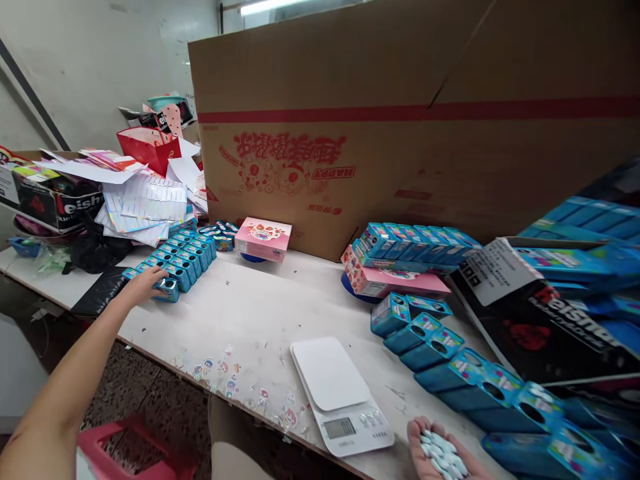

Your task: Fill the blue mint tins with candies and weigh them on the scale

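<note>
Resting its fingers on the small blue box point(169, 291) at the near end of the left-hand rows, the left hand point(144, 287) reaches far across the counter point(260, 320); from where I stand I can't tell whether it grips the box. The right hand point(463, 451) is open, palm up and cupped around a heap of white pieces point(441, 460), near the counter's front edge.

How far along is this? The blue boxes on the left point(194, 257) stand in close, tidy rows, so their lining-up looks done. Beside the right hand, more blue boxes point(463, 370) form a looser line, showing dark round openings; I can't make out whether anything is inside. This handful isn't put down yet. The kitchen scale point(333, 377), between the two groups, seems to read zero, so these pieces aren't on it. Overall progress I can't judge.
</note>
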A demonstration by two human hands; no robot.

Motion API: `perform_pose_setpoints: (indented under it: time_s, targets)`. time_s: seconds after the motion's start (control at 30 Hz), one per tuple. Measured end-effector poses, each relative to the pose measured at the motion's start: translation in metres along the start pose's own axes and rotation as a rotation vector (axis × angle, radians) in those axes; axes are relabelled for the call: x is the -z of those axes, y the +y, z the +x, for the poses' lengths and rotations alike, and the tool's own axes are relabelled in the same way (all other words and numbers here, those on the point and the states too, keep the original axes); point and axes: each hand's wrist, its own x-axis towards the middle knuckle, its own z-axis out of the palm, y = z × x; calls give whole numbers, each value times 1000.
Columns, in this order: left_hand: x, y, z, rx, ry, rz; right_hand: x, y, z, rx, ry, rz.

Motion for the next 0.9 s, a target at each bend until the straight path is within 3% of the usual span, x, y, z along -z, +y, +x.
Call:
perform_pose_setpoints:
  time_s: [0.13, 0.23, 0.47, 0.57, 0.63, 0.67, 0.77, 0.83, 0.9]
  targets:
    - [4, 6, 6, -68, 47, 69, -4, 2, -5, 4, 10, 62]
    - [5, 8, 14, -78, 18, 68, -2, 2, -8, -15, 3, 107]
    - [8, -7, 26, -8, -23, 118, 16, -9, 13, 23, -59, 116]
    - [6, -8, 21, 10, 66, 95, 18, -10, 18, 17, -82, 143]
    - [1, -3, 18, 10, 193, 68, 16, -9, 15, 6, -92, 193]
    - [-3, 2, 19, -28, 314, 34, 14, -9, 14, 5, -103, 220]
    - [-13, 42, 35, -136, 518, -70, 10, -13, 15, 2, -176, 308]
    - [-17, 97, 49, -230, 575, -163, 9, -17, 19, 0, -217, 348]
    - [-17, 170, 61, -351, 596, -213, 13, -20, 23, -9, -252, 369]
